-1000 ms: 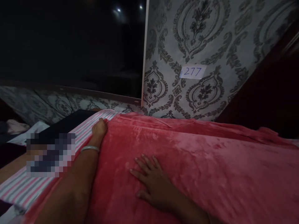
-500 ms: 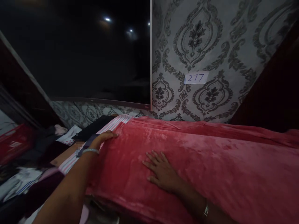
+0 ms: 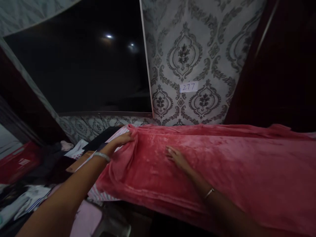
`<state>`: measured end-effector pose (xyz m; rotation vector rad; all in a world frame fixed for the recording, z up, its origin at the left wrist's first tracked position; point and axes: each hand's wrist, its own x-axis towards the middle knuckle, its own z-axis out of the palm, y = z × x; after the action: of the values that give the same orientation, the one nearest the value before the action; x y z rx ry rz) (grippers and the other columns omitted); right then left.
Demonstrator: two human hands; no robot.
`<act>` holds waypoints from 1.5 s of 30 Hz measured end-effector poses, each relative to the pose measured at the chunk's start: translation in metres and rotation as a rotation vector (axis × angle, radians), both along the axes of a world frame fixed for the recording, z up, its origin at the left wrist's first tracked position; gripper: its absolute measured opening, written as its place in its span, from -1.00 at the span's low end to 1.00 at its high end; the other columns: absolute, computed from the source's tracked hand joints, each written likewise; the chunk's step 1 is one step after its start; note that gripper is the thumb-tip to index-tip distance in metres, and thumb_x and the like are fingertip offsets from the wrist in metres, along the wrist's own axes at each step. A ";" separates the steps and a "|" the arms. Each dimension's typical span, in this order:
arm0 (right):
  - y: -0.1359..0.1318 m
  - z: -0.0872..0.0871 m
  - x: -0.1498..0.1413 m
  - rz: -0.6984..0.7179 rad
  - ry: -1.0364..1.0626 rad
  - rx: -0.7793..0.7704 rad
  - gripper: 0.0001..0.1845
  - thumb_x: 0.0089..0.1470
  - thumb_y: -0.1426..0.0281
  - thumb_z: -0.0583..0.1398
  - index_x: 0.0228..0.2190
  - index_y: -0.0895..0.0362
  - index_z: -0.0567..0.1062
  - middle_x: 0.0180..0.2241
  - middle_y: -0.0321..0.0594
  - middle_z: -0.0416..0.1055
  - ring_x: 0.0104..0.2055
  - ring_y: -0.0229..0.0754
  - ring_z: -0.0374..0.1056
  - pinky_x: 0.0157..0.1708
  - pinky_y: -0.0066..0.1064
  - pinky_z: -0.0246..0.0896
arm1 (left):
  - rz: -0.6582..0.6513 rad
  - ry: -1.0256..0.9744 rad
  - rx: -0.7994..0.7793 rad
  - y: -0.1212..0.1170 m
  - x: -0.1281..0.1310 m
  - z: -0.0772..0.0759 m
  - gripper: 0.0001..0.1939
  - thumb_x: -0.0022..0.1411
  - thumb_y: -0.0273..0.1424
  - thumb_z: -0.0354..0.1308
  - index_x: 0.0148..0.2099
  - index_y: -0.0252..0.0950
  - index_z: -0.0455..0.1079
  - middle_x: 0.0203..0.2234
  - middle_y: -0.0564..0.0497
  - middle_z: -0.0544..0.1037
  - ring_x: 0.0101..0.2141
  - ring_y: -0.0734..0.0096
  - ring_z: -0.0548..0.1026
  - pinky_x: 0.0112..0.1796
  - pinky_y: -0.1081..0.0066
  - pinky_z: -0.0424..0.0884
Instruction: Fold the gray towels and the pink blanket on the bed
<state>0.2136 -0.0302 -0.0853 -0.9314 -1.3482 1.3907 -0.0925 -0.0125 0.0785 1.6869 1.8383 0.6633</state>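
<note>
A red plush blanket, folded lengthwise, stretches from the middle to the right edge of the view. My left hand, with a bangle at its wrist, is closed on the blanket's left end, where the cloth is lifted into creases. My right hand is over the blanket's upper middle, fingers slightly bent and a little blurred, holding nothing that I can see. A striped cloth in white and pink shows under the blanket's left end.
Behind the blanket, a large dark television hangs on patterned wallpaper, beside a paper label reading 277. Heaped clothes and a red box are at the left. A pink item lies below.
My left hand has drawn the blanket's left end up and rightward into folds. My right hand has moved up slightly, and its spread fingers have drawn in. The camera view has shifted right.
</note>
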 end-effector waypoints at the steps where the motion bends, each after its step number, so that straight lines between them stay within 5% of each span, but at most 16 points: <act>1: 0.000 0.003 0.008 0.002 0.095 -0.121 -0.37 0.16 -0.04 0.16 0.17 -0.03 0.40 0.17 -0.06 0.38 0.04 0.01 0.44 0.12 0.05 0.28 | -0.057 -0.024 0.019 0.005 0.022 0.004 -0.55 -0.04 -0.38 0.27 -0.04 -0.32 0.40 -0.08 -0.07 0.54 -0.02 0.15 0.49 -0.11 0.39 0.46; 5: -0.007 0.013 0.041 -0.005 0.382 -0.387 -0.41 0.28 0.02 0.01 0.25 -0.05 0.22 0.16 -0.05 0.39 -0.09 -0.07 0.50 -0.03 0.01 0.41 | -0.273 -0.124 0.003 0.011 0.121 -0.002 -0.35 0.06 -0.27 0.27 0.20 -0.27 0.28 -0.15 -0.05 0.56 -0.12 0.22 0.53 -0.19 0.39 0.48; 8: -0.016 0.010 0.055 0.020 0.476 -0.382 -0.44 0.28 0.01 -0.03 0.16 0.00 0.33 0.01 -0.07 0.50 -0.08 -0.03 0.50 -0.03 0.02 0.40 | -0.479 -0.253 -0.175 0.000 0.178 -0.022 -0.25 0.13 -0.21 0.23 0.32 -0.27 0.15 -0.32 -0.03 0.58 -0.37 0.25 0.59 -0.35 0.33 0.51; 10: -0.020 0.006 0.057 0.059 0.494 -0.297 -0.44 0.22 -0.03 0.02 0.06 0.05 0.42 -0.06 -0.07 0.54 0.00 0.00 0.47 0.03 -0.02 0.37 | -0.535 -0.323 -0.199 -0.010 0.193 -0.037 -0.27 0.11 -0.22 0.25 0.30 -0.27 0.19 -0.33 -0.05 0.58 -0.46 0.27 0.60 -0.42 0.32 0.52; 14: -0.023 -0.003 0.052 0.086 0.467 -0.101 -0.37 -0.02 0.02 0.27 0.03 0.07 0.47 0.00 -0.10 0.52 0.11 0.04 0.39 0.13 -0.05 0.30 | -0.361 -0.286 0.063 -0.032 0.172 -0.062 -0.50 0.09 -0.25 0.20 0.07 -0.34 0.43 -0.34 -0.07 0.59 -0.47 0.30 0.59 -0.40 0.31 0.52; 17: -0.021 -0.007 0.047 0.004 0.463 -0.067 -0.18 -0.16 0.17 0.37 0.16 0.03 0.37 0.09 -0.13 0.46 0.08 0.01 0.41 0.13 -0.06 0.30 | -0.214 -0.235 0.236 -0.056 0.133 -0.082 -0.57 0.08 -0.22 0.14 -0.04 -0.35 0.47 -0.13 -0.19 0.59 -0.15 0.14 0.58 -0.12 0.15 0.52; 21: -0.009 -0.004 0.039 -0.137 0.282 -0.055 -0.02 -0.25 0.37 0.35 0.26 0.00 0.28 0.17 -0.18 0.39 0.07 -0.04 0.42 0.14 -0.11 0.31 | 0.045 -0.196 0.509 -0.092 0.088 -0.115 -0.52 0.02 -0.08 0.14 -0.13 -0.32 0.49 -0.09 -0.25 0.59 -0.02 -0.01 0.52 0.05 -0.02 0.41; 24: 0.000 0.004 0.038 -0.247 0.112 0.031 -0.14 -0.26 0.46 0.25 0.19 0.07 0.40 0.16 -0.18 0.41 0.12 -0.02 0.37 0.18 -0.10 0.26 | 0.153 -0.304 0.508 -0.113 0.072 -0.136 -0.42 -0.04 0.04 0.21 -0.12 -0.30 0.50 -0.15 -0.21 0.62 -0.12 0.01 0.57 -0.07 0.05 0.50; 29: -0.005 -0.003 0.061 -0.420 0.023 0.270 -0.23 -0.22 0.46 0.16 0.12 0.10 0.49 0.17 -0.16 0.40 0.21 -0.03 0.29 0.24 -0.19 0.17 | 0.146 -0.454 0.331 -0.130 0.076 -0.153 -0.22 -0.08 0.16 0.25 0.01 -0.35 0.47 -0.10 -0.23 0.61 -0.10 0.01 0.57 -0.06 0.10 0.50; 35: -0.028 -0.023 0.087 -0.391 -0.008 0.061 -0.14 -0.21 0.37 0.19 0.22 0.16 0.38 0.20 -0.08 0.36 0.05 0.01 0.41 0.13 -0.11 0.29 | 0.142 -0.413 0.412 -0.133 0.089 -0.171 -0.27 0.00 0.13 0.21 0.07 -0.29 0.46 0.04 -0.22 0.56 0.10 -0.03 0.47 0.12 0.04 0.38; 40: -0.044 -0.012 0.081 -0.347 0.094 0.051 -0.06 -0.14 0.23 0.29 0.30 0.09 0.27 0.30 -0.10 0.20 0.26 0.04 0.22 0.27 -0.08 0.10 | 0.111 -0.373 0.415 -0.137 0.086 -0.181 -0.28 0.13 0.10 0.13 0.16 -0.32 0.40 0.11 -0.26 0.50 0.16 -0.04 0.42 0.17 0.01 0.34; 45: -0.057 0.002 0.079 -0.274 0.063 0.005 -0.08 -0.24 0.37 0.32 0.23 0.08 0.36 0.28 -0.14 0.25 0.25 0.07 0.23 0.26 -0.09 0.12 | -0.065 -0.156 0.603 -0.145 0.082 -0.186 -0.24 0.17 0.04 0.16 0.32 -0.22 0.26 0.35 -0.18 0.21 0.36 -0.01 0.12 0.29 -0.03 0.13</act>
<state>0.2929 -0.0874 -0.0833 -1.0191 -1.1291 1.1961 -0.0109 -0.1578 -0.1071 1.9747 1.5528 1.3813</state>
